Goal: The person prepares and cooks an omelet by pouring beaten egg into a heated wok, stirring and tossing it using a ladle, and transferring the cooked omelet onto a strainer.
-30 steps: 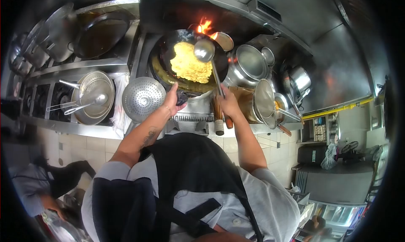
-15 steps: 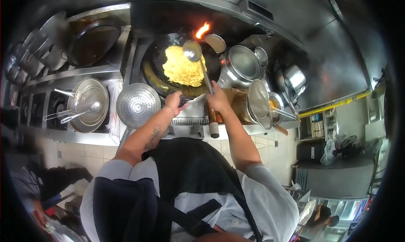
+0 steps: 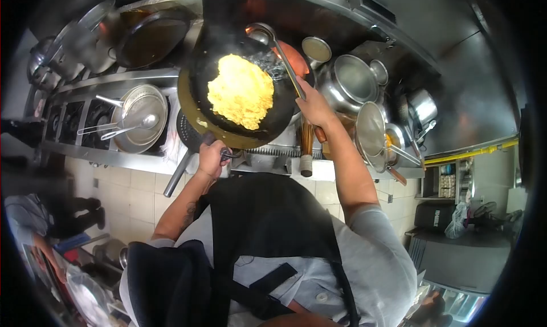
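Observation:
My left hand [image 3: 213, 159] is closed around the near-side handle of a dark wok [image 3: 191, 102], which is tilted. A flat mass of yellow, egg-like food [image 3: 242, 90] lies in it. My right hand [image 3: 313, 103] grips the shaft of a metal ladle [image 3: 261, 35], whose bowl is at the wok's far edge, away from the food. Left of the wok, partly covered by it, is a perforated skimmer [image 3: 187, 132]. An orange glow [image 3: 293, 60] shows at the wok's far right.
Metal pots [image 3: 356, 79] and a strainer [image 3: 371, 127] stand to the right. A bamboo brush [image 3: 306, 156] lies at the front of the stove. Nested bowls with a ladle [image 3: 139, 119] sit on the left burners. Another person [image 3: 43, 230] is at the lower left.
The wok has shifted left with my left hand, now partly over the skimmer. The ladle has moved from above the food to the far edge. The open flame has become a broader orange glow.

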Demonstrator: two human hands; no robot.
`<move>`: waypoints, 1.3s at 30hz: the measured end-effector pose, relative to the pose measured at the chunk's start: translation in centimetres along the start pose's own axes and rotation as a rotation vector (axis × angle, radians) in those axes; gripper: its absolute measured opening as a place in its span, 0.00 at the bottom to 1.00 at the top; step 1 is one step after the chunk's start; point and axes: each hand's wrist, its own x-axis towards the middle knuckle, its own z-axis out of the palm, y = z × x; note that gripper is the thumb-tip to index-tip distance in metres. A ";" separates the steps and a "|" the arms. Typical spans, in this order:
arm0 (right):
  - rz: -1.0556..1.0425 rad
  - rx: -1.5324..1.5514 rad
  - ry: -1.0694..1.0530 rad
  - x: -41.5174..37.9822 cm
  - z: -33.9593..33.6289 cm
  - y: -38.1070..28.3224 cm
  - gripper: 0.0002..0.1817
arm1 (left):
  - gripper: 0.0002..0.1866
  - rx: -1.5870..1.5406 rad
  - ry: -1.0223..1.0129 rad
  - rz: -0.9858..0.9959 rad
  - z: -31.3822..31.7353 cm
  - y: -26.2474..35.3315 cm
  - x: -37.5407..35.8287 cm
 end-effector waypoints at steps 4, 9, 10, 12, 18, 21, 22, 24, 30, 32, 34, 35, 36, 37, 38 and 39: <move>0.056 0.036 -0.174 -1.0 1.5 -3.8 0.37 | 0.03 0.084 0.206 0.120 -2.1 2.4 -4.8; -0.285 0.112 -0.149 0.2 6.5 -4.2 0.36 | 0.03 0.132 0.357 0.225 -4.7 2.8 -8.7; -0.293 0.114 -0.166 0.6 7.4 -4.5 0.36 | 0.04 0.157 0.392 0.277 -5.0 2.7 -9.1; -0.337 0.110 -0.165 1.4 9.4 -4.9 0.36 | 0.08 0.228 0.411 0.335 -6.1 2.4 -9.9; -0.428 0.036 -0.200 3.9 12.6 -7.6 0.37 | 0.11 0.243 0.518 0.497 -8.7 0.4 -8.6; -0.328 0.087 -0.280 4.4 13.3 -9.2 0.37 | 0.13 0.251 0.588 0.519 -9.3 0.1 -7.9; -0.272 0.169 -0.330 4.1 13.0 -10.1 0.38 | 0.13 0.348 0.615 0.575 -10.2 -0.6 -7.2; -0.320 0.142 -0.293 4.9 14.3 -9.5 0.38 | 0.17 0.507 0.689 0.726 -11.1 -1.7 -5.9; -0.287 0.170 -0.216 4.0 14.3 -8.7 0.38 | 0.20 0.612 0.700 0.725 -9.8 -2.3 -6.3; -0.262 0.215 -0.199 2.9 13.3 -9.0 0.38 | 0.21 0.667 0.697 0.751 -9.3 -2.3 -6.6; -0.175 0.378 -0.185 1.1 11.3 -9.9 0.38 | 0.23 0.828 0.731 0.741 -8.5 -1.5 -7.2; -0.168 0.384 -0.181 0.4 10.3 -10.3 0.38 | 0.23 0.835 0.725 0.739 -8.2 -1.1 -7.5; -0.137 0.393 -0.188 -0.2 9.3 -10.7 0.38 | 0.24 0.944 0.746 0.745 -7.9 -0.6 -7.7; -0.105 0.403 -0.194 -0.7 8.8 -10.7 0.37 | 0.25 1.052 0.765 0.750 -7.5 -0.2 -7.9; -0.068 0.448 -0.192 -0.9 8.6 -10.4 0.37 | 0.25 1.057 0.757 0.750 -6.9 0.4 -8.3; -0.065 0.450 -0.187 -1.2 8.1 -10.1 0.37 | 0.26 1.130 0.772 0.790 -6.2 1.0 -8.8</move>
